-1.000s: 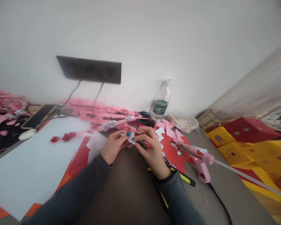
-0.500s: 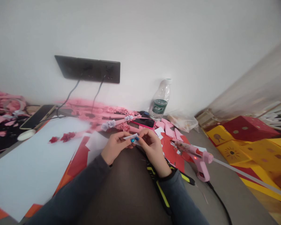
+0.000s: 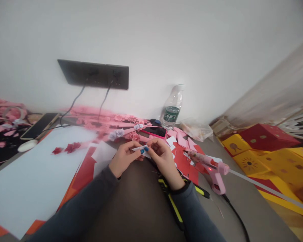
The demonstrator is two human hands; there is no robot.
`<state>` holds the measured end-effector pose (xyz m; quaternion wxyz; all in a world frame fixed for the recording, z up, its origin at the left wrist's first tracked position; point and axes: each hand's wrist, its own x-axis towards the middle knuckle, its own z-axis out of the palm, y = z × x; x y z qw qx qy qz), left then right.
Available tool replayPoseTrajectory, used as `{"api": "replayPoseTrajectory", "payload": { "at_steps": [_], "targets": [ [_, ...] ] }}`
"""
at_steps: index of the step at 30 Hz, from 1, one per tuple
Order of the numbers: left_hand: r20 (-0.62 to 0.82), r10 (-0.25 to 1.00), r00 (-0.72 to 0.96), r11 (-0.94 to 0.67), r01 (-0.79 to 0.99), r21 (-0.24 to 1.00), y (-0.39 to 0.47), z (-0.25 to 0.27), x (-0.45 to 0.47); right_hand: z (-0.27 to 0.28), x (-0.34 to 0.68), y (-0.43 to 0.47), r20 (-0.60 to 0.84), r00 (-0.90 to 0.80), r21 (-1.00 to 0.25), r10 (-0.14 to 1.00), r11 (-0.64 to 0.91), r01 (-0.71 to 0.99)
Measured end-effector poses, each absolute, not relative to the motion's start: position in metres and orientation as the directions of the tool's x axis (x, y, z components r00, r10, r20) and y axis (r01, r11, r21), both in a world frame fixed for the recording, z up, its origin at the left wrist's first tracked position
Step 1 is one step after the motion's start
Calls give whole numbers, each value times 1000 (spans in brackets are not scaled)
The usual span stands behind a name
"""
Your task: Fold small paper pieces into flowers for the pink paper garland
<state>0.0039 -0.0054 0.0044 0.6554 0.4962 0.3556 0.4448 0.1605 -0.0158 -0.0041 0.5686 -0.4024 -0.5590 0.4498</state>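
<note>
Between both thumbs and fingers I pinch a small piece of white paper (image 3: 137, 148). My left hand (image 3: 125, 158) grips its left side, my right hand (image 3: 163, 159) its right side, and the fingertips nearly meet. The fingers cover much of the paper, so its full shape is hidden. Under my right wrist lie pliers with black and yellow handles (image 3: 175, 206). Just beyond my hands are paper flowers, among them white ones (image 3: 116, 134) and pink ones (image 3: 133, 135). Right of my right hand, a pink glue gun (image 3: 210, 166) rests with its red light lit and a long glue stick behind.
White sheets (image 3: 35, 174) lie over red and orange paper at left. Pink and red scraps (image 3: 184, 161) spread at right. A water bottle (image 3: 171, 112) and a phone in a pink case (image 3: 155, 131) stand near the wall. Yellow boxes (image 3: 280, 164) fill the far right.
The hands and the white paper stay almost in place, with only a slight shift of the fingertips. The whole view has moved very slightly.
</note>
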Motion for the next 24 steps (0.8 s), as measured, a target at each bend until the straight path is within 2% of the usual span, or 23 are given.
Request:
{"api": "replayPoseTrajectory", "payload": {
  "at_steps": [10,24],
  "targets": [
    [-48,930,364,130,-203,971,-4,5,2,0,162,-17,193,-72,-981,979,190,-46],
    [-56,935,349,134,-202,970,-9,10,6,0,163,-16,190,-112,-978,975,178,-109]
  ]
}}
